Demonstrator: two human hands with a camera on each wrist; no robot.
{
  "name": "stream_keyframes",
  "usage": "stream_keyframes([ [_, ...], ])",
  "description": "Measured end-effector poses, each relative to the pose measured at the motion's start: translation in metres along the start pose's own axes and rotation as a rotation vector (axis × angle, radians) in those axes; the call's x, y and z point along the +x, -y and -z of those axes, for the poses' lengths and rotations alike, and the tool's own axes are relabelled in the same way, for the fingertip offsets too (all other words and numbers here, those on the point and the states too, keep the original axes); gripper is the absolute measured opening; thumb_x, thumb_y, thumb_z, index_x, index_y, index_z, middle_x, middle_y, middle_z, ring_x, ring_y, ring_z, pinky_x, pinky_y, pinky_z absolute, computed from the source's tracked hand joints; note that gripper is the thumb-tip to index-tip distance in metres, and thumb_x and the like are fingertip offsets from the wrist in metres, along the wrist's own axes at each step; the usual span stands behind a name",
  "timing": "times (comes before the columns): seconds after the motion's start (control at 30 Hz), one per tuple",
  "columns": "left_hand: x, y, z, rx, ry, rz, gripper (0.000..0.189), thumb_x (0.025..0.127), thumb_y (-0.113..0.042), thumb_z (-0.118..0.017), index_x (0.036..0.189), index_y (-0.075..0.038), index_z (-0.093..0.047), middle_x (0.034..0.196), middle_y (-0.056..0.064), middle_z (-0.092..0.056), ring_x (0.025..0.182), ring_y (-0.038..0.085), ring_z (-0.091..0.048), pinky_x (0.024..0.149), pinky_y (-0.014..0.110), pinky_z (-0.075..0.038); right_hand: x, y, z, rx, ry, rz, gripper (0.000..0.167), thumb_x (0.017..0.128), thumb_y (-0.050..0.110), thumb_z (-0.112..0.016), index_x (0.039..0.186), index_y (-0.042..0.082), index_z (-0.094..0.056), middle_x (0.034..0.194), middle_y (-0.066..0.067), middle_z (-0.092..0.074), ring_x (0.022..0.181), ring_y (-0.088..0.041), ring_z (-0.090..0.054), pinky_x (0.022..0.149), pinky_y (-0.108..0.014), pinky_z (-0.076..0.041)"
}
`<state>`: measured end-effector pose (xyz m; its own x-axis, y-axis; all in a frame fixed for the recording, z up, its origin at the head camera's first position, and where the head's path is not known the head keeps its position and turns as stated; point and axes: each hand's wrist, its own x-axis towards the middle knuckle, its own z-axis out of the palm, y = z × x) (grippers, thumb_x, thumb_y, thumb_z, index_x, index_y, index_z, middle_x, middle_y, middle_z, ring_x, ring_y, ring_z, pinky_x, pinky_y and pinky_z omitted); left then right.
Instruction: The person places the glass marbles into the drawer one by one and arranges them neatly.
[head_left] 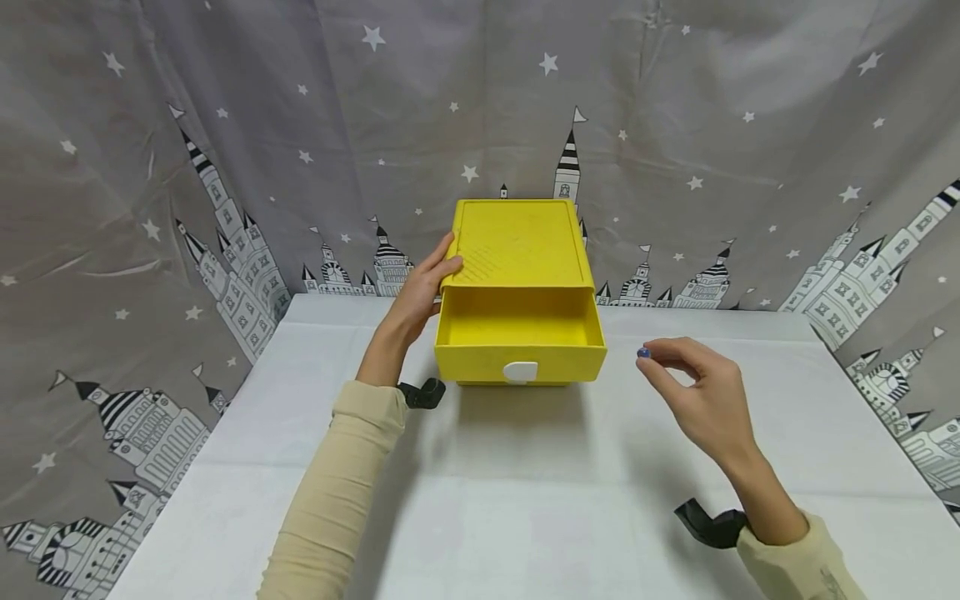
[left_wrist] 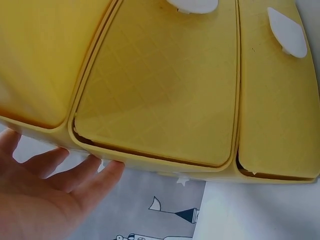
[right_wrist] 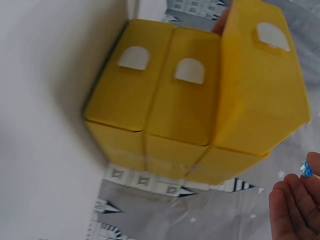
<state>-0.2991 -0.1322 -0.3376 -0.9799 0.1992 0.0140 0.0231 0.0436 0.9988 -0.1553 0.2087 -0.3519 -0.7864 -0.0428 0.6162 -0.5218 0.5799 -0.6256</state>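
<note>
A yellow plastic drawer unit (head_left: 525,242) with three stacked drawers stands at the middle of the table. Its top drawer (head_left: 476,364) is pulled out toward me, and nothing shows in the visible part inside. My left hand (head_left: 417,295) rests on the unit's left side, its fairly straight fingers (left_wrist: 102,177) touching the wall in the left wrist view. To the right of the drawer, above the table, my right hand (head_left: 705,392) pinches a small, shiny blue bead (head_left: 643,353) between thumb and fingertips. The bead (right_wrist: 306,169) looks blue and white in the right wrist view.
Each drawer front bears a white tab handle (head_left: 521,372); the lower two drawers (right_wrist: 180,110) are pushed in. A white cloth (head_left: 517,517) covers the table. Behind and at the sides hangs a grey curtain (head_left: 420,100) printed with castles and stars.
</note>
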Motion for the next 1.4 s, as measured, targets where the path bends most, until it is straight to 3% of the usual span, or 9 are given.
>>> stream_keyframes([
  [0.2,-0.001,0.001,0.000,0.002,-0.008,0.004,0.061,0.102,-0.038,-0.049,0.157,-0.041,-0.021,0.163,-0.005,-0.018,0.134,0.025,-0.043,0.103,0.052,-0.040,0.016,0.017,-0.007,0.041,-0.012,0.059,0.018,0.084,-0.006,-0.074,0.102,-0.003,-0.073,0.097,-0.011,-0.070,0.089,-0.002,-0.061,0.085,-0.012,-0.046],
  [0.5,-0.001,0.002,0.001,-0.005,-0.023,0.001,0.061,0.102,-0.038,-0.049,0.156,-0.041,-0.022,0.163,-0.004,-0.019,0.133,0.024,-0.044,0.103,0.051,-0.041,0.035,0.040,-0.030,0.137,0.012,0.064,0.018,0.086,-0.004,-0.073,0.103,-0.005,-0.072,0.100,-0.012,-0.069,0.093,-0.021,-0.065,0.086,-0.015,-0.048],
  [0.77,-0.001,0.002,-0.003,-0.012,-0.032,-0.002,0.060,0.102,-0.038,-0.051,0.156,-0.040,-0.024,0.163,-0.004,-0.020,0.134,0.025,-0.042,0.102,0.053,-0.041,0.049,0.061,-0.059,0.260,0.054,0.064,0.017,0.086,-0.001,-0.074,0.103,-0.005,-0.072,0.098,-0.011,-0.070,0.091,-0.018,-0.066,0.086,-0.023,-0.051],
  [1.03,0.000,0.002,-0.006,-0.014,-0.034,-0.004,0.060,0.101,-0.039,-0.051,0.156,-0.041,-0.025,0.162,-0.004,-0.021,0.136,0.025,-0.041,0.102,0.053,-0.040,0.056,0.066,-0.070,0.285,0.049,0.088,0.016,0.086,-0.002,-0.074,0.102,-0.005,-0.073,0.097,-0.012,-0.071,0.089,-0.021,-0.066,0.084,-0.032,-0.054],
  [1.4,-0.001,0.002,-0.003,-0.012,-0.039,-0.002,0.061,0.101,-0.038,-0.050,0.156,-0.041,-0.024,0.162,-0.005,-0.020,0.136,0.025,-0.040,0.103,0.054,-0.039,0.054,0.064,-0.072,0.285,0.073,0.042,0.017,0.086,-0.001,-0.073,0.102,-0.004,-0.072,0.098,-0.012,-0.070,0.090,-0.021,-0.066,0.084,-0.027,-0.053],
])
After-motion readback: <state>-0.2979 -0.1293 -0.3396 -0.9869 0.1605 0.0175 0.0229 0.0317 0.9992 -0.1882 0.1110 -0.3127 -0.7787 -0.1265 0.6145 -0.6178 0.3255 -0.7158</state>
